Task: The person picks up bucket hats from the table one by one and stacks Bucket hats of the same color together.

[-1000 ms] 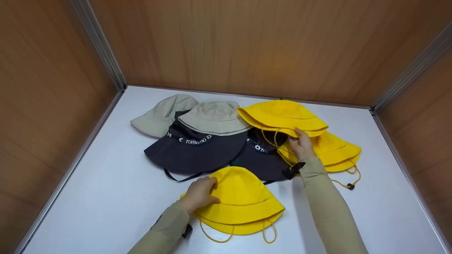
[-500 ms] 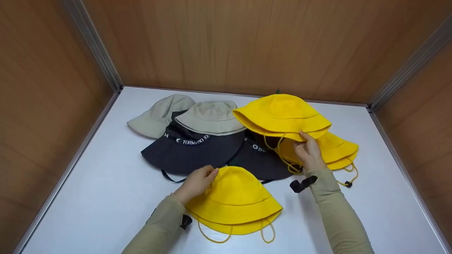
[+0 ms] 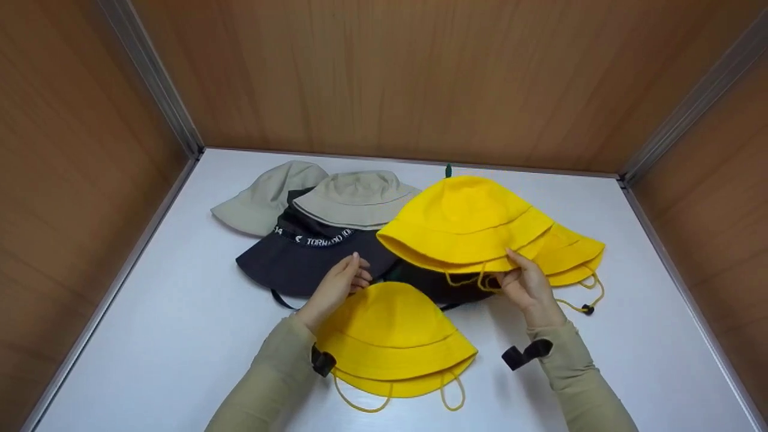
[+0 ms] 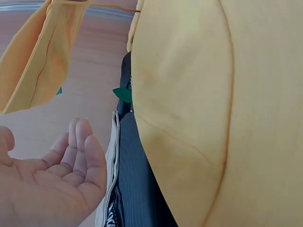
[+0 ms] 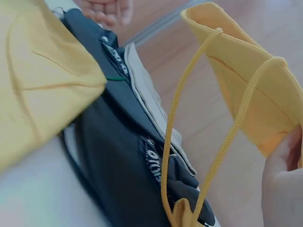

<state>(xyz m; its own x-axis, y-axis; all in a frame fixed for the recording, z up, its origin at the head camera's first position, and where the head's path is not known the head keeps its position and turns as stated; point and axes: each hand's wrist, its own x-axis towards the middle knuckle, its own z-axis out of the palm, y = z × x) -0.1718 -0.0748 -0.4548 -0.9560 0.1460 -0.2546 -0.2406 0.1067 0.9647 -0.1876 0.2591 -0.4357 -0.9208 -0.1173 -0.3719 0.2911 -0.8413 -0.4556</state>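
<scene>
Right hand point(image 3: 531, 294) pinching a yellow hat point(image 3: 459, 225) by its brim, crown pointing up and away, long axis running sideways, left hand point(image 3: 335, 287) hovering, fingers lying relaxed

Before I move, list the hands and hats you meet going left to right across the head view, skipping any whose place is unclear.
Left grey hat, left hand, near yellow hat, held yellow hat, right hand, right yellow hat.

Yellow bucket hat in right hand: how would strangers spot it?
On the white table, find the black TORNADO bucket hat. Right of it, the right hand grips the yellow bucket hat by its brim. Neither the nearer yellow hat nor the rightmost yellow hat is held.
</scene>
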